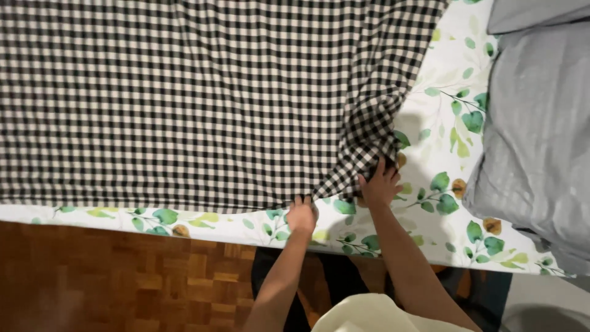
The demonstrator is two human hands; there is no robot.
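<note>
- Wooden floor [123, 276] meets a bed with a leafy sheet [442, 123]; grey pillow [541, 141] at right.
- My left hand [302, 215] and right hand [379, 184] pinch the checked blanket [184, 98] corner.
- Spreading step; next, I judge, pull it flat.

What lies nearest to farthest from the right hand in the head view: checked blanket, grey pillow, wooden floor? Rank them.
From the right hand:
1. Checked blanket: its bunched corner is in the hand's grip.
2. Grey pillow: to the right, on the leaf-print sheet.
3. Wooden floor: lower left, past the bed's edge.
</note>
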